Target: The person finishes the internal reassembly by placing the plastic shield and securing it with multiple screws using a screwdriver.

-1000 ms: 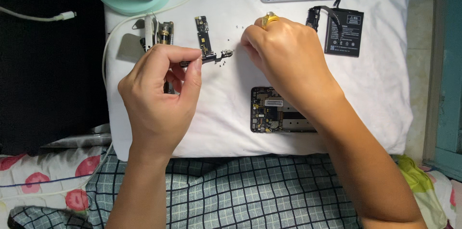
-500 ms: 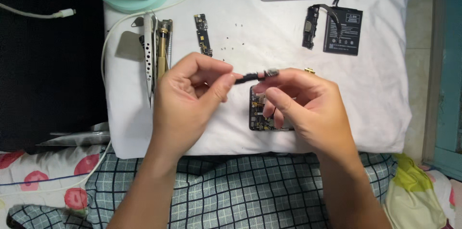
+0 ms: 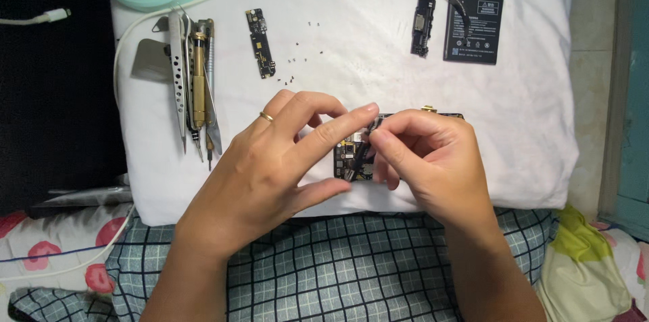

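My left hand (image 3: pixel 270 166) and right hand (image 3: pixel 433 159) meet fingertip to fingertip over the dark rectangular phone circuit board (image 3: pixel 351 156) on the white cloth (image 3: pixel 351 72), apparently pinching a small black part between them.

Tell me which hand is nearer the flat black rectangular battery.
Right. The right hand lies below the flat black rectangular battery, slightly left; the left hand is farther left.

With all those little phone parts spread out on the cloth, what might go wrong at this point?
The loose tiny screws lie unboxed on the white cloth; a sleeve or nudge might scatter them. Both hands, left hand and right hand, pinch a small part over the circuit board; too much force may damage it.
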